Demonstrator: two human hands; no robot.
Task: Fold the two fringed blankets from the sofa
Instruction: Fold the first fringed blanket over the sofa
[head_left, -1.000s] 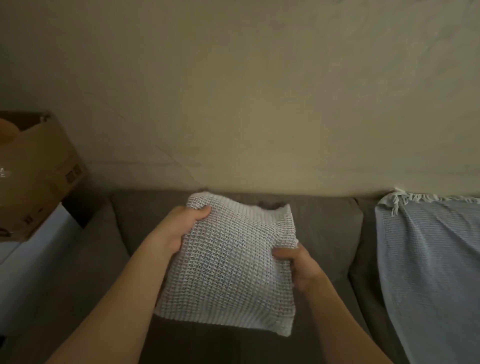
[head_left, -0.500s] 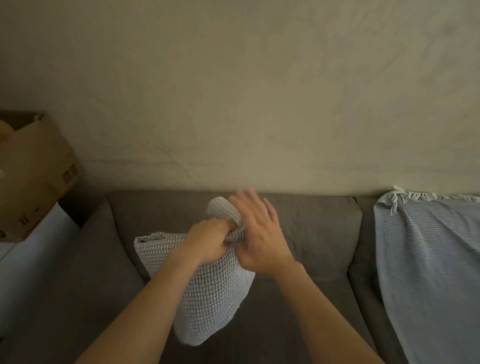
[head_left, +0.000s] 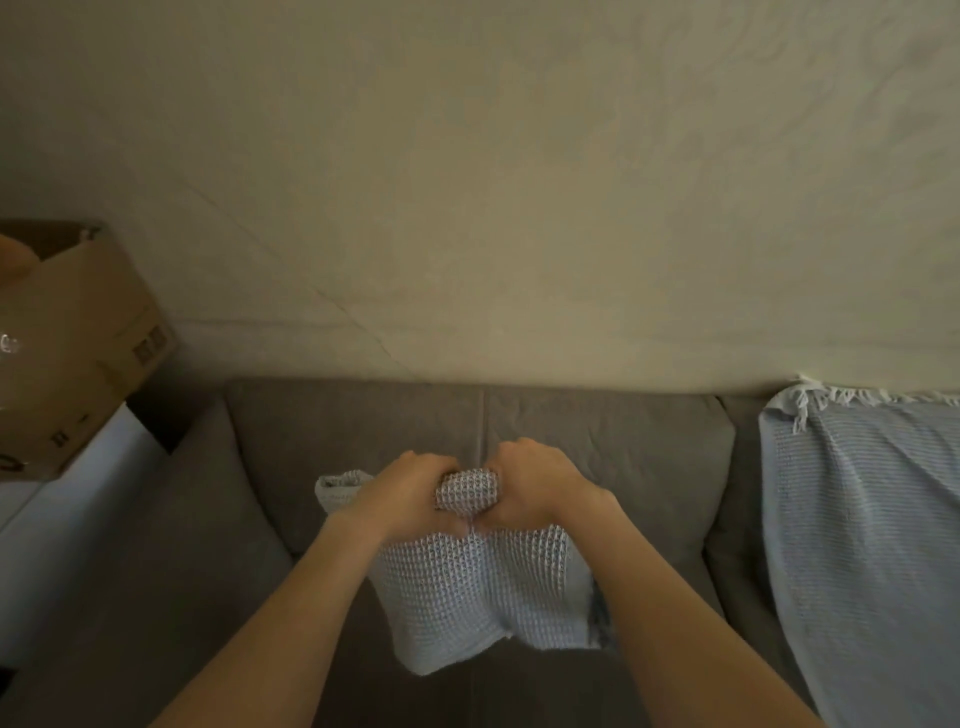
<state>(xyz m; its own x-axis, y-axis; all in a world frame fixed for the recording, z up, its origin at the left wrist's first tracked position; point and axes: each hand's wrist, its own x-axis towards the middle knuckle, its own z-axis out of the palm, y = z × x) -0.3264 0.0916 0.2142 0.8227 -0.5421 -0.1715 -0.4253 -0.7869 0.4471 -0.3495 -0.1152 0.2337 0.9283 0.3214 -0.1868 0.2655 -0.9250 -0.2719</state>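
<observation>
A pale waffle-knit blanket (head_left: 478, 597), folded into a small bundle, hangs in the air in front of the grey sofa (head_left: 597, 441). My left hand (head_left: 410, 493) and my right hand (head_left: 535, 483) grip its bunched top edge side by side, fingers curled round the cloth. One corner of the bundle pokes out to the left of my left hand. A second, light blue blanket (head_left: 862, 545) with a white fringe along its top lies spread over the sofa's back and seat at the right.
A cardboard box (head_left: 78, 343) sits on a white surface (head_left: 62, 514) to the left of the sofa. A plain beige wall rises behind the sofa. The sofa's left armrest (head_left: 171, 545) lies below the box.
The bundle turned and dropped lower. My right hand, held flat against the cloth half a second ago, now grips the top edge beside my left hand.
</observation>
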